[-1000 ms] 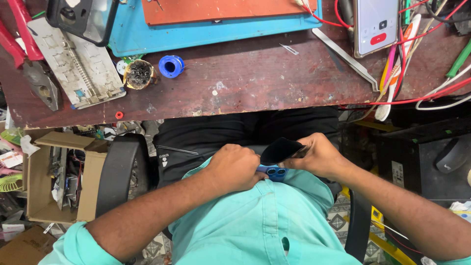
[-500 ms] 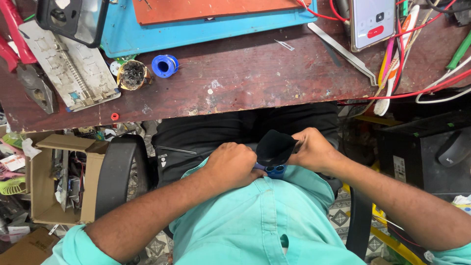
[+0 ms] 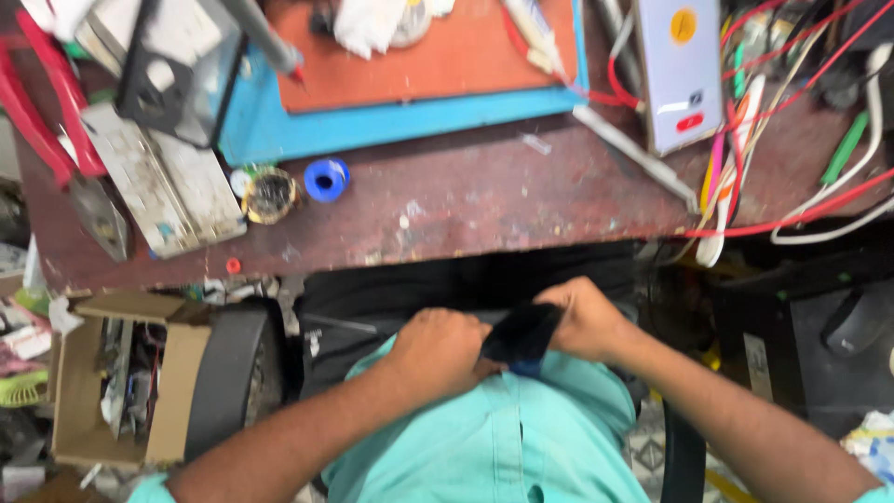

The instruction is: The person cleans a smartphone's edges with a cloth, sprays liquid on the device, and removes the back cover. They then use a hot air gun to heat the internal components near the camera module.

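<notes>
Head view, both hands gripping dark phone (image 3: 521, 333), tilted

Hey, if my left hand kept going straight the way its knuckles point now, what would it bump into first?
Most likely the black object your left hand already touches, with the right hand gripping it just beyond. Depth is hard to judge here.

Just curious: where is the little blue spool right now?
In the head view, the blue spool sits on the desk, left of centre, beside a round tin, below the blue mat.
</notes>
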